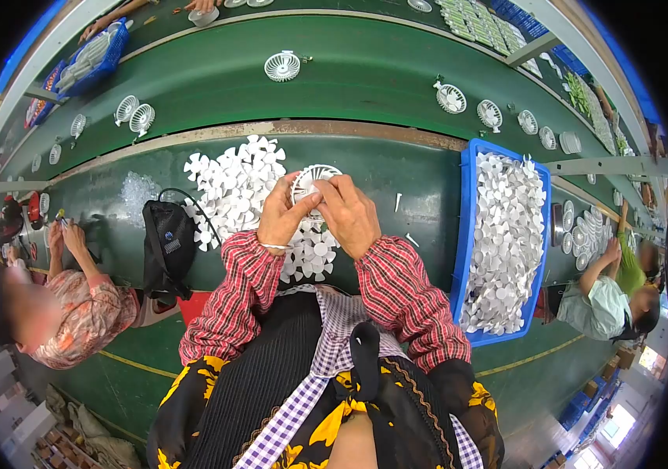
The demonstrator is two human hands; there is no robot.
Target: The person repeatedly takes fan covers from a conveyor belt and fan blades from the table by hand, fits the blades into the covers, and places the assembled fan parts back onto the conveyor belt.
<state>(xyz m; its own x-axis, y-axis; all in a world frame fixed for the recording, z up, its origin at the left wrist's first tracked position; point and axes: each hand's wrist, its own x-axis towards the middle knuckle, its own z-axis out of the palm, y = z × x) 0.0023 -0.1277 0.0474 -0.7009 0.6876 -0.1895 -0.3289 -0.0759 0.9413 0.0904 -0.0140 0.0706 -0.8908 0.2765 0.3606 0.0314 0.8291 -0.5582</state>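
A round white fan housing (pixel 316 171) with a slatted grille is held up in front of me between both hands. My left hand (pixel 281 217) is closed around its left side, thumb across the near face. My right hand (pixel 349 213) grips the right side, its fingers over the housing's middle; whatever lies under those fingertips is hidden. Loose white fan blades (pixel 234 187) are heaped on the green bench behind and left of my left hand. More fan blades (pixel 309 254) lie beneath my wrists.
To the right stands a blue crate (pixel 467 211) full of white fan blades. A black bag (pixel 168 242) and small clear parts (pixel 138 189) are at left. Beyond the bench ledge, a green conveyor (pixel 365 82) carries several fan housings. Co-workers (pixel 84 305) sit on both sides.
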